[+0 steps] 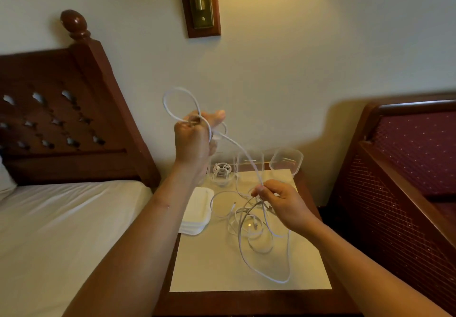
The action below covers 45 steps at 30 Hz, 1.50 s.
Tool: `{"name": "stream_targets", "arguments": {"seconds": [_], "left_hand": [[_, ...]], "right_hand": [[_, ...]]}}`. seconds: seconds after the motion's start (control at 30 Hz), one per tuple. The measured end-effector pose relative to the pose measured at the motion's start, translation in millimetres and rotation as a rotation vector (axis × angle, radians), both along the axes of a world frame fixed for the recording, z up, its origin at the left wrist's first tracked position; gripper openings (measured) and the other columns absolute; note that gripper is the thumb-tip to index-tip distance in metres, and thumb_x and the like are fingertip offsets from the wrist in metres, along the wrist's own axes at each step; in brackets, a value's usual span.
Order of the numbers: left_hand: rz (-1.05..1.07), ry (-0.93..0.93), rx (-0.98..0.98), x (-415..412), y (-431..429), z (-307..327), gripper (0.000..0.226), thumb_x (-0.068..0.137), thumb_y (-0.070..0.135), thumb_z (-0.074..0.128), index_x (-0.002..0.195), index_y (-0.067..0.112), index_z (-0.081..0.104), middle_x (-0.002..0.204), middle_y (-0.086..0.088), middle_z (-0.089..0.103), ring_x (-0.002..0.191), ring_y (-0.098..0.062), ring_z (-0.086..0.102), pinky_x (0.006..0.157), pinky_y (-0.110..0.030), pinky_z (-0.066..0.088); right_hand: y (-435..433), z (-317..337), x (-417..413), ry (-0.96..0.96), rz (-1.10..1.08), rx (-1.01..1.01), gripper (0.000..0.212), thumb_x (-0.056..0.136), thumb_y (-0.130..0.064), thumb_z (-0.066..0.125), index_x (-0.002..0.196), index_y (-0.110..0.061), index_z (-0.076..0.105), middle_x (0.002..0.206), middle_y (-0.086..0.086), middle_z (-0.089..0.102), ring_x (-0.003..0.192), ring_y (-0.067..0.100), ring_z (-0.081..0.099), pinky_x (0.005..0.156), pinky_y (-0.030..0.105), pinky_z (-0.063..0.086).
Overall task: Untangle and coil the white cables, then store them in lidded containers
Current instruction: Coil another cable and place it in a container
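Observation:
My left hand point(195, 136) is raised above the nightstand and grips a loop of white cable point(172, 99) that arcs up over its knuckles. The same cable point(244, 151) runs down and right to my right hand point(278, 200), which pinches it between thumb and fingers just above a tangle of white cables point(251, 225) on the tabletop. Three clear containers stand at the back of the table: the left one point(222, 171) holds a coiled white cable, the middle one point(249, 166) and the right one point(286, 161) look empty.
A stack of white lids point(197, 210) lies at the left edge of the nightstand point(246, 277). A bed with a white sheet point(61, 218) and wooden headboard stands to the left, a maroon upholstered chair point(407, 168) to the right, a brass wall lamp point(204, 1) above.

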<state>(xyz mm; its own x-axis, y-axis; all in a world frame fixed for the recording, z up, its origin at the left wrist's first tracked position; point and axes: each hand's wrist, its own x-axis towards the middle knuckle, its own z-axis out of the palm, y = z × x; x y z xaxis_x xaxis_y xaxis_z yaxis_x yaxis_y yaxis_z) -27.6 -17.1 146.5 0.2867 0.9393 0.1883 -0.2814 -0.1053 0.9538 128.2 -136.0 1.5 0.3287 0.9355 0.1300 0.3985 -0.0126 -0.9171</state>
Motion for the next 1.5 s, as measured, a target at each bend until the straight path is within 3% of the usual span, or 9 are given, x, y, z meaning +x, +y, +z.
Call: {"name": "stream_targets", "arguments": {"seconds": [0.17, 0.3, 0.4, 0.67, 0.83, 1.07, 1.17, 1.4, 1.5], "left_hand": [[-0.092, 0.868, 0.417, -20, 8, -60, 0.054, 0.093, 0.051, 0.065, 0.055, 0.014, 0.063, 0.047, 0.006, 0.051, 0.046, -0.016, 0.046, 0.053, -0.032, 0.04], [-0.259, 0.867, 0.346, -13, 5, -80, 0.036, 0.095, 0.066, 0.056, 0.096, 0.037, 0.078, 0.078, 0.008, 0.074, 0.081, -0.016, 0.069, 0.083, -0.043, 0.057], [-0.476, 0.777, 0.177, -7, 1, -84, 0.084, 0.075, 0.089, 0.059, 0.075, 0.005, 0.063, 0.057, -0.009, 0.048, 0.064, -0.027, 0.051, 0.066, -0.043, 0.041], [-0.504, 1.044, 0.216, -5, -10, -52, 0.068, 0.09, 0.07, 0.062, 0.048, 0.016, 0.062, 0.047, -0.001, 0.04, 0.048, -0.02, 0.042, 0.064, -0.035, 0.042], [-0.64, 0.907, 0.034, -10, -8, -46, 0.032, 0.097, 0.018, 0.064, 0.066, 0.012, 0.07, 0.05, 0.001, 0.032, 0.05, -0.018, 0.023, 0.049, -0.025, 0.021], [-0.519, 0.497, 0.051, -6, -20, -39, 0.032, 0.093, 0.017, 0.058, 0.065, 0.002, 0.054, 0.055, -0.007, 0.032, 0.045, -0.017, 0.021, 0.049, -0.03, 0.016], [-0.373, 0.253, -0.031, -3, -20, -32, 0.029, 0.076, 0.02, 0.056, 0.05, 0.015, 0.043, 0.057, -0.006, 0.022, 0.044, -0.015, 0.016, 0.047, -0.028, 0.01], [-0.124, 0.03, -0.034, -11, -11, -2, 0.037, 0.082, 0.01, 0.052, 0.048, 0.016, 0.038, 0.053, -0.005, 0.02, 0.04, -0.014, 0.016, 0.05, -0.032, 0.01], [-0.157, 0.205, 0.099, -11, -7, 10, 0.038, 0.086, 0.009, 0.052, 0.051, 0.017, 0.041, 0.052, -0.004, 0.023, 0.046, -0.015, 0.019, 0.046, -0.024, 0.014]], "right_hand": [[1, 12, -4, -0.2, -0.016, -0.062, 0.035, 0.108, -0.035, 0.05, 0.076, -0.027, 0.063, 0.073, -0.009, 0.064, 0.068, 0.007, 0.055, 0.069, 0.038, 0.048], [5, 21, -9, -0.378, 0.002, -0.173, 0.038, 0.108, -0.043, 0.044, 0.078, -0.026, 0.061, 0.077, -0.003, 0.067, 0.074, 0.022, 0.062, 0.068, 0.047, 0.052], [9, 25, -11, -0.474, 0.011, -0.216, 0.039, 0.108, -0.042, 0.042, 0.079, -0.024, 0.063, 0.074, 0.0, 0.065, 0.07, 0.025, 0.061, 0.062, 0.044, 0.047], [18, 21, -16, -0.833, -0.035, -0.282, 0.037, 0.106, -0.04, 0.044, 0.082, -0.022, 0.066, 0.07, -0.001, 0.06, 0.061, 0.018, 0.058, 0.054, 0.029, 0.044], [17, 16, -18, -0.718, -0.048, -0.188, 0.036, 0.108, -0.04, 0.042, 0.08, -0.022, 0.056, 0.074, -0.002, 0.057, 0.068, 0.018, 0.054, 0.06, 0.036, 0.045], [-3, -13, -17, -0.352, -0.087, 0.136, 0.019, 0.106, -0.043, 0.05, 0.101, -0.035, 0.066, 0.095, -0.015, 0.062, 0.087, 0.007, 0.059, 0.069, 0.026, 0.048], [-11, -19, -16, -0.2, -0.046, 0.234, 0.031, 0.106, -0.032, 0.054, 0.136, -0.033, 0.063, 0.132, -0.021, 0.059, 0.119, -0.005, 0.056, 0.089, 0.011, 0.049], [-29, -58, 8, -0.631, 0.051, -0.084, 0.066, 0.102, -0.005, 0.056, 0.154, -0.041, 0.039, 0.155, -0.022, 0.036, 0.124, -0.005, 0.058, 0.088, 0.019, 0.057], [-32, -66, 11, -0.527, 0.036, -0.195, 0.07, 0.099, -0.015, 0.064, 0.156, -0.043, 0.033, 0.154, -0.017, 0.035, 0.138, 0.008, 0.049, 0.106, 0.022, 0.048]]}}
